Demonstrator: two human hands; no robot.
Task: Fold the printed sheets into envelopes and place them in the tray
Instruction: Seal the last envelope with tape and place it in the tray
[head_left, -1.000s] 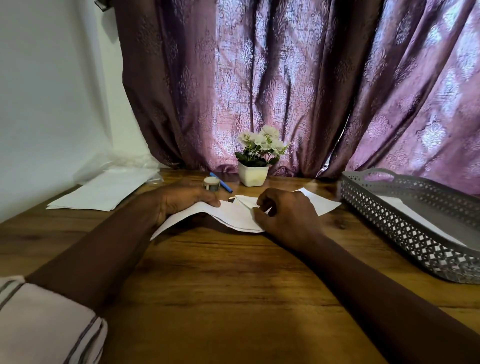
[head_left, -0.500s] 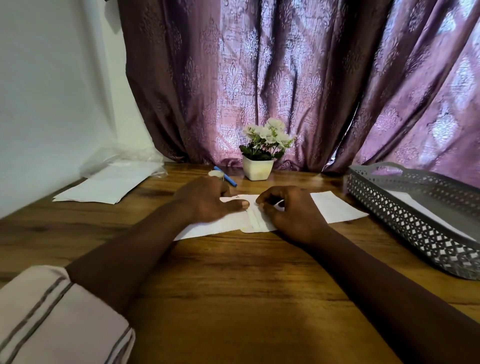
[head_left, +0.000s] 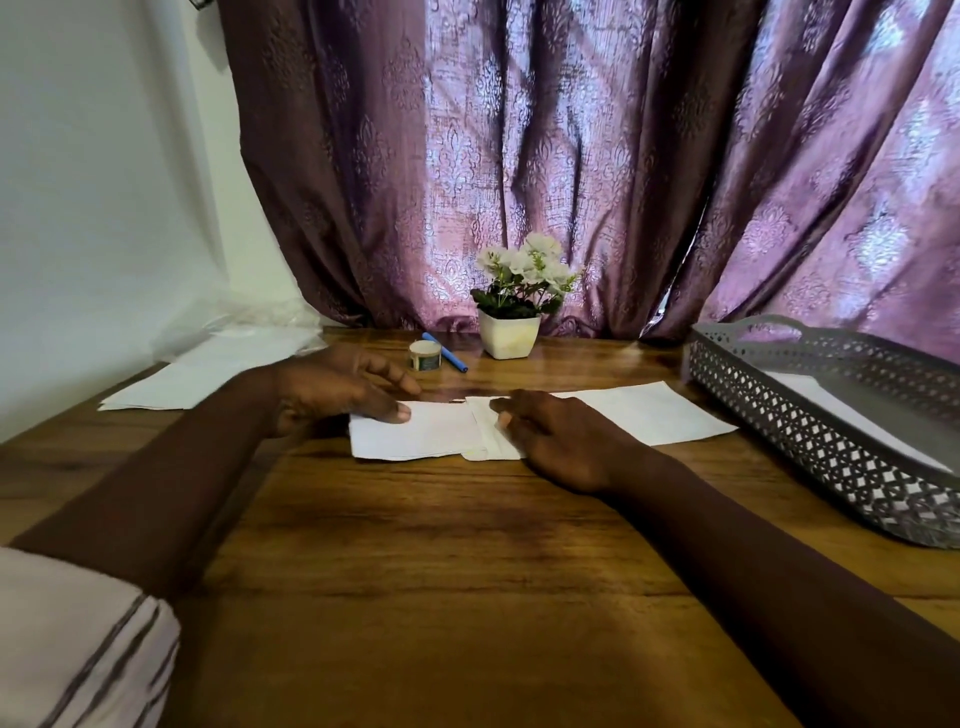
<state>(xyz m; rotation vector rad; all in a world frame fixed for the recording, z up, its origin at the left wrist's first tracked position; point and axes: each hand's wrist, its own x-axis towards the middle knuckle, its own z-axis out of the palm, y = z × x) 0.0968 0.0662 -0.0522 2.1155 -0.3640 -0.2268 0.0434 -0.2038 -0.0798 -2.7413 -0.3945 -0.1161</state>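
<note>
I see a purple curtain (head_left: 571, 156) filling the back of the view, with a white wall (head_left: 93, 182) to its left. Below them runs the wooden worktop (head_left: 441, 545). At its right edge sits the grey lattice tray (head_left: 810, 431), with white paper lying flat inside. A stack of sheets (head_left: 208, 374) lies far left by the wall, with crumpled clear plastic (head_left: 234, 322) behind it. In the middle lies the sheet (head_left: 623, 415) I am working on, flat on the worktop, its left part folded over into a smaller panel with a narrow folded strip at the centre. My left hand (head_left: 337, 389) rests at the panel's left edge, fingers loosely spread, thumb tip pressing down on the paper. My right hand (head_left: 561, 441) lies palm down on the fold, fingers together and flat against it, gripping nothing. Behind the sheet stands a small white pot (head_left: 509, 335) of white flowers; left of it, a tape roll (head_left: 425, 356) touches a blue pen (head_left: 447, 353).
</note>
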